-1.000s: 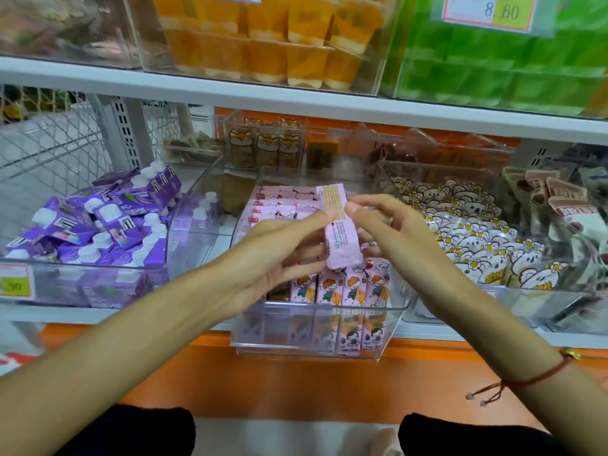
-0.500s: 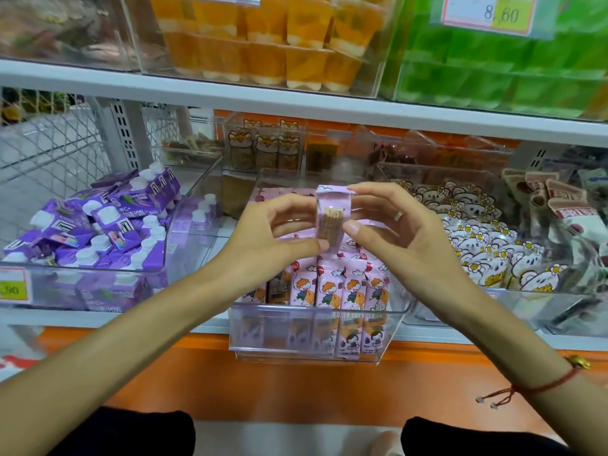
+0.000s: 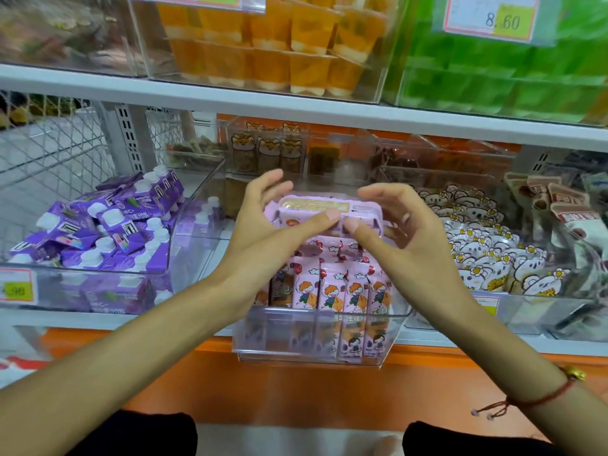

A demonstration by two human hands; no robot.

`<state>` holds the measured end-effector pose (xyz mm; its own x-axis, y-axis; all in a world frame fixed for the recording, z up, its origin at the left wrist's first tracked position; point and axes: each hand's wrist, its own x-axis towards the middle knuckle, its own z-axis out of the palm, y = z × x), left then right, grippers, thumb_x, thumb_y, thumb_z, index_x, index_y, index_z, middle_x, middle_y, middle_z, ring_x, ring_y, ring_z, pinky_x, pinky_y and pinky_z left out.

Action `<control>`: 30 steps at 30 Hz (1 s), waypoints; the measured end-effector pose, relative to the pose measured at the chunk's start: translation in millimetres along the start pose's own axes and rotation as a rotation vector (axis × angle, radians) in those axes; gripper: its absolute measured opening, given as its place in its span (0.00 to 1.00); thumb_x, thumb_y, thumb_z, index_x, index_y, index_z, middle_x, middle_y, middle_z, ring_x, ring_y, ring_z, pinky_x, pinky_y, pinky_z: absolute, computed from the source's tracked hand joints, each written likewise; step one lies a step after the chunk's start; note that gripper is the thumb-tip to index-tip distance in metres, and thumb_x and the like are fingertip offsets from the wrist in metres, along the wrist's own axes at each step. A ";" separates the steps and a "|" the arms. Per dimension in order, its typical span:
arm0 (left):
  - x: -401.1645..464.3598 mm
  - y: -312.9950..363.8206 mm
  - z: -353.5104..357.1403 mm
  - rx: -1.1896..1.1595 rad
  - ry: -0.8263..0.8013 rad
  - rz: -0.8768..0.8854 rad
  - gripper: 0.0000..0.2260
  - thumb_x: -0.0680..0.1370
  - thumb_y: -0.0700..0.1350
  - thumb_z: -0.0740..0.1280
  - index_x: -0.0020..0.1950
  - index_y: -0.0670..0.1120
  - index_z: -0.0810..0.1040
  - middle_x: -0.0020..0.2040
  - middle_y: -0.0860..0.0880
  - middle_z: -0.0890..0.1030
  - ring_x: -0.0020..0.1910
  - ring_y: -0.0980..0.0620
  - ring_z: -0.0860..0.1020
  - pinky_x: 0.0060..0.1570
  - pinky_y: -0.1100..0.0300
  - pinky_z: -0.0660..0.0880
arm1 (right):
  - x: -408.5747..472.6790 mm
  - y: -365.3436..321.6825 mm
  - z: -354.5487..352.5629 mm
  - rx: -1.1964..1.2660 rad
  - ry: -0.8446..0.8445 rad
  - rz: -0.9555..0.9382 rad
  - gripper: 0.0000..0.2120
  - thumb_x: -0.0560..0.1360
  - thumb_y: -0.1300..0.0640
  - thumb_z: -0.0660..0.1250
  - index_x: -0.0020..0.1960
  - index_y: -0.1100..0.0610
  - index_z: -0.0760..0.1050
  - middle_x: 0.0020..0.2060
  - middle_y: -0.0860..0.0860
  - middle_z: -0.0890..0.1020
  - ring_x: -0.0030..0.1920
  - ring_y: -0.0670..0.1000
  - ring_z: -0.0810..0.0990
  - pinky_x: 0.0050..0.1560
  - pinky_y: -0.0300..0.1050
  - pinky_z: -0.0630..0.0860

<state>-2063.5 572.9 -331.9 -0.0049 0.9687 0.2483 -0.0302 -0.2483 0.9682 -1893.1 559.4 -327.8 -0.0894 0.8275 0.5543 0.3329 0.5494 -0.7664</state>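
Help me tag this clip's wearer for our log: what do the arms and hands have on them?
No sleeves or gloves show. The left hand and its wrist carry nothing. Behind the right hand, the wrist wears a thin red cord bracelet with a small gold bead and two loose knotted ends.

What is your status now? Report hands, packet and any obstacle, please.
Left hand and right hand both pinch the pink packet, turned sideways. Held over the clear bin. Standing packets below; nothing blocks the hands.
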 end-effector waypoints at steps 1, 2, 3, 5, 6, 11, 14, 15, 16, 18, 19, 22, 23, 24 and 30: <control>-1.4 0.8 0.5 0.043 0.004 0.057 0.35 0.66 0.51 0.76 0.70 0.57 0.65 0.63 0.61 0.73 0.60 0.65 0.74 0.52 0.69 0.75 | 0.6 0.3 -1.3 0.019 0.022 0.015 0.08 0.74 0.57 0.70 0.53 0.52 0.76 0.48 0.42 0.81 0.51 0.39 0.79 0.50 0.31 0.73; -2.6 0.5 1.8 0.069 -0.010 0.105 0.31 0.68 0.47 0.76 0.68 0.55 0.67 0.62 0.60 0.75 0.59 0.65 0.75 0.50 0.70 0.76 | 1.6 0.6 -2.7 0.048 0.054 0.035 0.06 0.75 0.57 0.69 0.52 0.52 0.77 0.45 0.42 0.82 0.48 0.39 0.79 0.48 0.32 0.73; -3.9 -0.4 3.7 0.086 -0.038 0.139 0.26 0.70 0.44 0.75 0.65 0.54 0.70 0.59 0.59 0.77 0.55 0.65 0.77 0.49 0.70 0.76 | 2.9 1.3 -4.5 0.086 0.093 0.070 0.04 0.75 0.56 0.68 0.50 0.51 0.78 0.43 0.43 0.82 0.45 0.39 0.80 0.46 0.34 0.75; -7.1 -1.7 7.7 0.123 -0.098 0.188 0.18 0.73 0.40 0.73 0.60 0.53 0.74 0.51 0.60 0.80 0.49 0.65 0.79 0.44 0.73 0.74 | 6.0 3.6 -8.8 0.156 0.168 0.170 0.05 0.76 0.52 0.67 0.50 0.51 0.79 0.42 0.46 0.83 0.44 0.42 0.80 0.47 0.39 0.78; -7.8 -2.1 9.0 0.141 -0.117 0.208 0.16 0.74 0.40 0.71 0.59 0.54 0.75 0.49 0.60 0.80 0.47 0.65 0.79 0.43 0.74 0.73 | 7.5 4.8 -10.6 0.174 0.192 0.211 0.07 0.76 0.51 0.67 0.51 0.51 0.79 0.43 0.47 0.83 0.44 0.43 0.81 0.49 0.42 0.78; -1.7 0.7 4.7 0.112 -0.079 0.204 0.10 0.75 0.45 0.70 0.56 0.46 0.79 0.48 0.54 0.84 0.45 0.60 0.83 0.49 0.62 0.80 | 9.2 4.8 -14.4 0.223 0.203 0.248 0.20 0.67 0.46 0.70 0.57 0.52 0.77 0.48 0.47 0.82 0.45 0.39 0.82 0.50 0.36 0.78; 4.0 4.8 -2.5 0.149 -0.041 0.235 0.09 0.75 0.47 0.71 0.54 0.51 0.81 0.48 0.54 0.85 0.47 0.56 0.82 0.51 0.55 0.80 | 8.2 6.1 -15.1 0.168 0.170 0.210 0.16 0.70 0.51 0.71 0.57 0.52 0.77 0.50 0.50 0.82 0.44 0.40 0.82 0.45 0.30 0.76; 6.8 5.6 -5.9 0.166 -0.022 0.253 0.08 0.75 0.47 0.71 0.54 0.52 0.81 0.48 0.53 0.85 0.48 0.54 0.82 0.50 0.55 0.80 | 7.8 7.2 -15.1 0.111 0.160 0.187 0.15 0.72 0.53 0.71 0.57 0.53 0.77 0.50 0.50 0.81 0.44 0.39 0.81 0.44 0.29 0.75; 10.3 5.6 -9.9 0.175 0.006 0.266 0.08 0.75 0.47 0.71 0.53 0.52 0.81 0.48 0.52 0.85 0.48 0.53 0.82 0.51 0.54 0.80 | 7.2 8.3 -14.4 0.035 0.146 0.152 0.14 0.73 0.56 0.71 0.58 0.53 0.76 0.50 0.48 0.81 0.43 0.38 0.80 0.44 0.29 0.75; 18.6 4.0 -16.9 0.193 0.067 0.279 0.10 0.75 0.46 0.71 0.55 0.50 0.80 0.47 0.52 0.84 0.48 0.52 0.83 0.51 0.52 0.81 | 3.8 9.0 -11.8 -0.139 0.086 0.044 0.13 0.75 0.59 0.70 0.58 0.52 0.74 0.49 0.46 0.79 0.45 0.39 0.78 0.45 0.32 0.75; 23.2 2.3 -19.7 0.220 0.086 0.284 0.11 0.74 0.46 0.72 0.56 0.49 0.80 0.47 0.52 0.84 0.47 0.52 0.83 0.50 0.52 0.81 | 1.6 8.8 -9.5 -0.237 0.037 -0.023 0.13 0.75 0.59 0.69 0.58 0.51 0.74 0.50 0.46 0.79 0.47 0.40 0.77 0.47 0.33 0.75; 38.4 -4.8 -22.5 0.373 0.070 0.295 0.12 0.73 0.46 0.73 0.56 0.50 0.79 0.47 0.53 0.84 0.44 0.54 0.82 0.50 0.51 0.81 | -7.2 9.1 -0.2 -0.560 -0.194 -0.157 0.13 0.77 0.52 0.66 0.61 0.48 0.73 0.58 0.44 0.76 0.56 0.41 0.72 0.54 0.37 0.70; 42.9 -7.1 -22.2 0.427 0.049 0.301 0.12 0.73 0.46 0.73 0.56 0.49 0.79 0.47 0.53 0.84 0.45 0.54 0.82 0.50 0.50 0.80 | -10.3 10.4 2.5 -0.659 -0.285 -0.171 0.15 0.78 0.48 0.63 0.64 0.47 0.71 0.61 0.43 0.73 0.60 0.42 0.70 0.56 0.39 0.68; 46.5 -9.2 -21.3 0.470 0.022 0.306 0.13 0.73 0.47 0.73 0.57 0.49 0.80 0.48 0.52 0.84 0.47 0.53 0.82 0.52 0.49 0.79 | -12.7 12.3 4.6 -0.749 -0.370 -0.174 0.18 0.78 0.45 0.60 0.67 0.47 0.69 0.64 0.43 0.71 0.63 0.44 0.68 0.57 0.41 0.66; 61.2 -2.1 -15.8 0.842 -0.146 0.473 0.19 0.71 0.55 0.73 0.61 0.54 0.76 0.52 0.56 0.82 0.47 0.58 0.81 0.49 0.54 0.79 | -12.8 16.4 4.5 -0.847 -0.495 -0.135 0.19 0.79 0.43 0.57 0.69 0.44 0.65 0.64 0.43 0.72 0.62 0.46 0.69 0.50 0.41 0.63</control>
<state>-2079.5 632.7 -319.3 0.2922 0.7729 0.5633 0.6671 -0.5868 0.4590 -1890.7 558.3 -349.0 -0.4940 0.8253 0.2737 0.8352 0.5379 -0.1144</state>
